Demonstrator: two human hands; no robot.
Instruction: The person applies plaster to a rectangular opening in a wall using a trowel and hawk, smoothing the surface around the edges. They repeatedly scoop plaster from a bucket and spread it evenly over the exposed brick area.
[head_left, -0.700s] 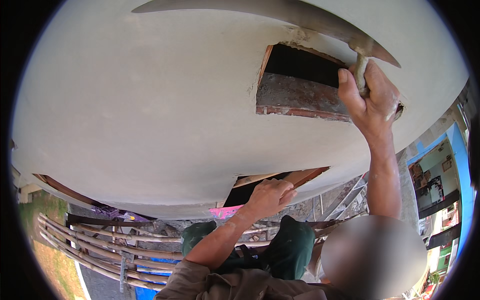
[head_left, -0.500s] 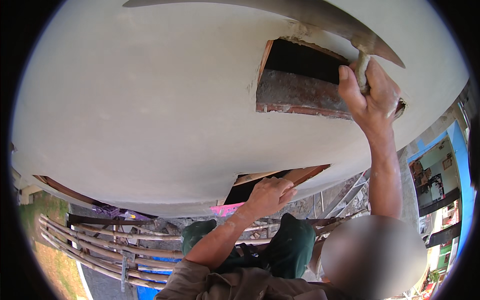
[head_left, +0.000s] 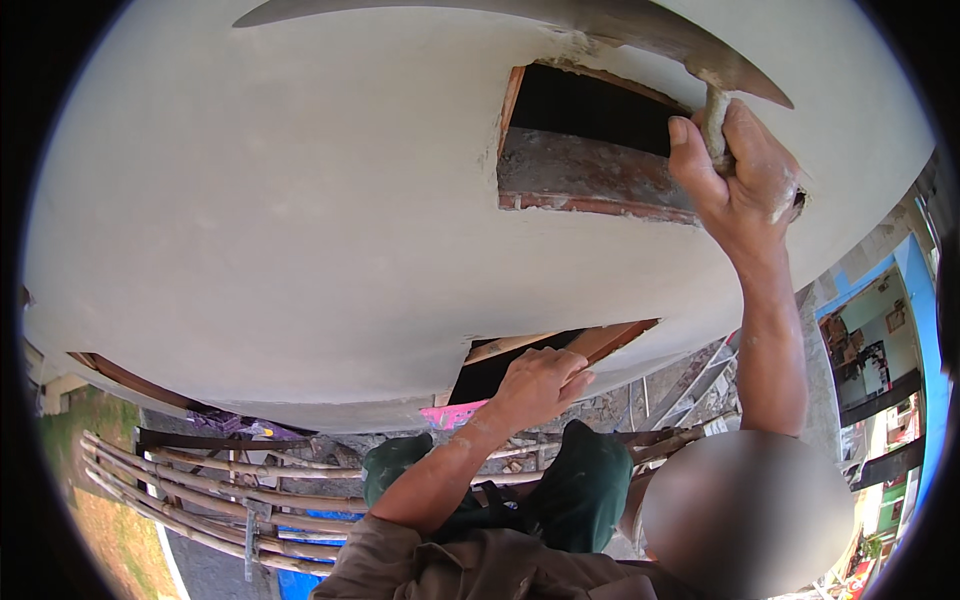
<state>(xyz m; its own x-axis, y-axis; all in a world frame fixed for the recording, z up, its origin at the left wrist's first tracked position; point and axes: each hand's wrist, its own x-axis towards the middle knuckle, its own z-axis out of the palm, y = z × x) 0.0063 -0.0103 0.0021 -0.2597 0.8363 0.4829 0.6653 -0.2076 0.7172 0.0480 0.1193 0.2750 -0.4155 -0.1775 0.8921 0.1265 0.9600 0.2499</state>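
My right hand [head_left: 735, 180] grips the pale, crusted handle [head_left: 715, 125] of a long metal trowel blade [head_left: 600, 22], which lies along the grey plastered wall [head_left: 250, 180] above a rectangular opening [head_left: 590, 160] with broken edges and a dark interior. My left hand [head_left: 540, 385] is lower, its fingers curled onto the wood-edged rim [head_left: 610, 340] of a second opening. My fingertips there are partly hidden.
A bamboo pole platform [head_left: 220, 490] is at lower left beside my green-trousered legs [head_left: 580, 480]. Rubble and a metal ladder-like piece [head_left: 690, 390] lie beyond. A narrow opening [head_left: 130, 375] is at far left, a blue-framed opening [head_left: 910, 290] at right. A blurred area covers the lower right.
The wall and openings have shifted slightly up in view. My right hand and the blade have moved a little up and left in the picture; my left hand keeps its grip.
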